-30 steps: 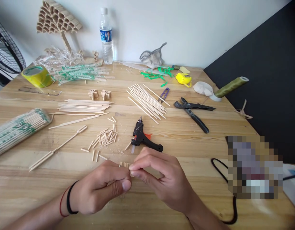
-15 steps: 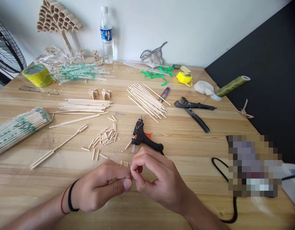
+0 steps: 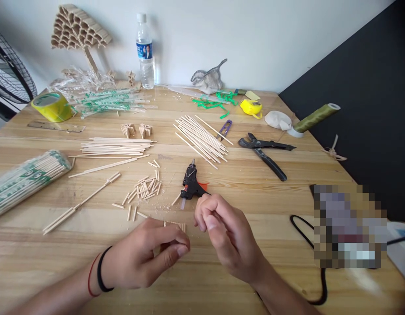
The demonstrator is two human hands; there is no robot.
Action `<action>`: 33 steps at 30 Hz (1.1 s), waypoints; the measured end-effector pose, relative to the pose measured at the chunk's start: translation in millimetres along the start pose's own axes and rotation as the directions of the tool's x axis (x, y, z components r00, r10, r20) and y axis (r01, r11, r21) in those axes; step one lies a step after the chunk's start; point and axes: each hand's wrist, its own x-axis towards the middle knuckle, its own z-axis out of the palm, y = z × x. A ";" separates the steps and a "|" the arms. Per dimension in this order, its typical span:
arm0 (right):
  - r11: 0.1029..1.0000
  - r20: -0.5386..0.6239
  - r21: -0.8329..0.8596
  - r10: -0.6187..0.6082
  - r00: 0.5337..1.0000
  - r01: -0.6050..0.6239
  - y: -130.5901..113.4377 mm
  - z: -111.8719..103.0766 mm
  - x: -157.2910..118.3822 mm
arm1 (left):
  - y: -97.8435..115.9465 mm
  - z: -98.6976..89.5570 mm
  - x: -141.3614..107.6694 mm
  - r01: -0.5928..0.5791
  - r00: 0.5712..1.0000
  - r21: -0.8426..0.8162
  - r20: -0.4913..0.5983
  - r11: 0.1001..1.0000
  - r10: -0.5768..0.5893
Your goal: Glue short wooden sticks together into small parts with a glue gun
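My left hand (image 3: 149,253), with black and red bands at the wrist, has its thumb and index finger pinched together. What lies in the pinch, if anything, is hidden. Just beyond its knuckles shows a row of short sticks (image 3: 179,226), partly covered by the hand. My right hand (image 3: 223,232) is raised to the right, apart from the left, thumb against curled fingers; I cannot make out anything in them. A black glue gun (image 3: 190,178) with an orange trigger lies just beyond, its handle partly behind my right hand. Loose short stick pieces (image 3: 146,188) lie to the left.
Long sticks (image 3: 202,142) lie mid-table, another bundle (image 3: 117,146) to the left. Black pliers (image 3: 266,151) and purple snips (image 3: 225,128) lie at the right. A bagged stick pack (image 3: 28,179), yellow tape (image 3: 53,106) and a water bottle (image 3: 145,57) stand around. A black cord (image 3: 323,284) runs right.
My right hand has drawn away from the left, up and to the right, over the glue gun's handle. My left hand has shifted slightly right, still pinched.
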 end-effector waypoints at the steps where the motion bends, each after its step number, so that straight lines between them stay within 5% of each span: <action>1: 1.000 -0.006 0.026 0.014 1.000 -0.014 1.2 -0.6 -0.6 | -0.6 0.5 0.0 -0.038 0.999 0.057 -0.019 0.998 0.039; 7: 0.997 -0.049 0.013 0.072 0.996 -0.071 4.0 -0.3 1.3 | -5.7 3.6 0.1 -0.242 0.967 0.333 0.005 0.911 0.255; 17: 0.998 -0.075 -0.006 0.056 0.996 -0.056 -2.6 -1.5 8.7 | -6.6 4.6 0.4 -0.274 0.951 0.418 -0.016 0.866 0.309; 25: 0.995 0.207 0.044 0.077 0.975 -0.088 -10.9 -1.0 10.7 | -11.8 6.0 1.4 -0.223 0.959 0.451 -0.055 0.864 0.277; 33: 0.991 0.222 0.063 0.104 0.969 -0.121 -13.3 -2.7 9.7 | -15.8 7.9 -1.2 -0.239 0.953 0.438 -0.064 0.866 0.296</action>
